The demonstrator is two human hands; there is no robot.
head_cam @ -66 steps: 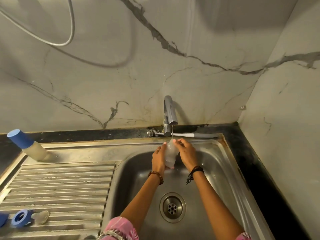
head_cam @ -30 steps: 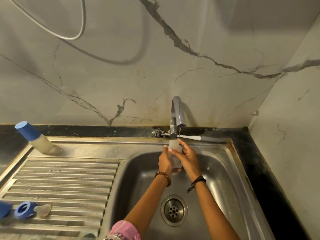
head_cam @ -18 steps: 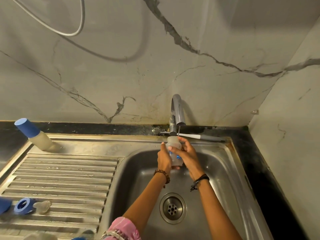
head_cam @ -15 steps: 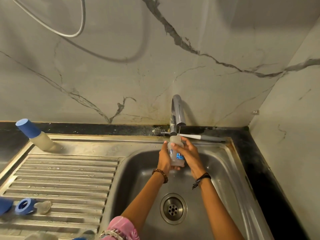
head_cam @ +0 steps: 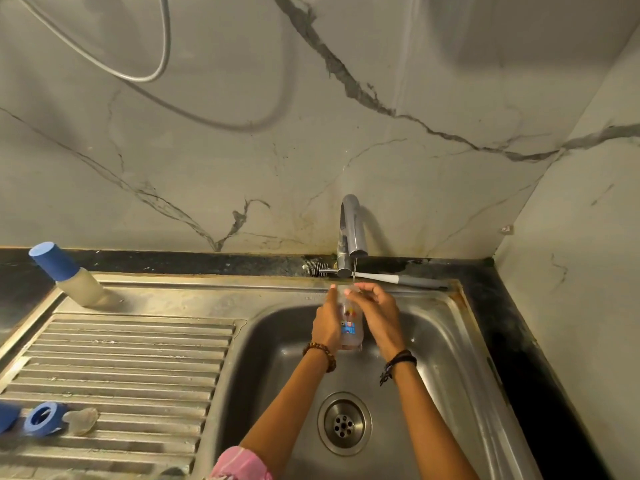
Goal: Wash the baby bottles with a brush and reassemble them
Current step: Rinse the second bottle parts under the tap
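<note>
Clear bottle [head_cam: 350, 325] with a coloured print, held upright over the sink [head_cam: 446, 344], mouth just under the tap [head_cam: 352, 230]; a thin stream of water running down into it. How much water is inside cannot be told. Second bottle [head_cam: 71, 277] with a blue cap standing tilted in view at the back left corner of the drainboard [head_cam: 138, 362], body pale and cloudy.

Held between both hands: left hand [head_cam: 325, 322] wrapped on the bottle's left side, fingers [head_cam: 331, 296] reaching up to the rim; right hand [head_cam: 379, 315] curled round the right side, fingers [head_cam: 360, 294] bent over the mouth near the stream. Beaded band on the left wrist, dark cord on the right. Pink sleeve [head_cam: 240, 464] at the bottom edge.

Brush [head_cam: 374, 276] lying flat on the ledge behind the sink, bristles left of the tap, handle running right. Blue ring [head_cam: 43, 418] and clear teat [head_cam: 81, 419] side by side on the drainboard's near left, touching or nearly so. Drain [head_cam: 344, 424] in the basin floor below the arms. Black desk [head_cam: 512, 327] round the steel sink, grey-veined marble wall behind and to the right, a hose [head_cam: 152, 57] looping at top left.
</note>
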